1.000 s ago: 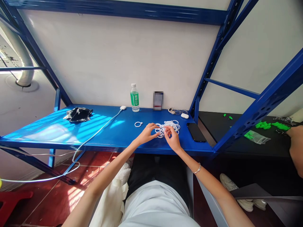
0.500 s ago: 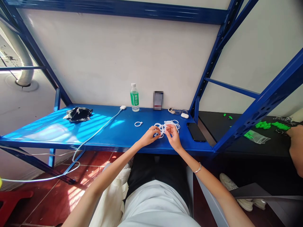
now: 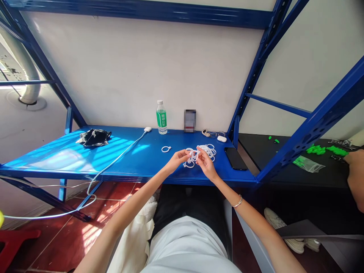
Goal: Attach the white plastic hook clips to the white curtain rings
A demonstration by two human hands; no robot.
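Observation:
Both hands are raised a little over the blue shelf top (image 3: 113, 159) and pinch white plastic rings. My left hand (image 3: 178, 159) has its fingers closed on a ring at the left of a small bunch (image 3: 190, 160). My right hand (image 3: 205, 165) pinches the same bunch from the right. A heap of white rings (image 3: 209, 149) lies on the shelf just behind the hands. One single white ring (image 3: 166, 149) lies apart to the left.
A green-labelled water bottle (image 3: 161, 118), a small blurred box (image 3: 189, 121), a white earbud case (image 3: 222, 138) and a black phone (image 3: 235, 158) sit nearby. A white charger cable (image 3: 113, 161) runs left. A black bag (image 3: 93, 137) lies far left. Another person's arm (image 3: 355, 178) is at right.
Both hands have lifted off the heap and drawn slightly toward me, carrying a few rings up from the shelf.

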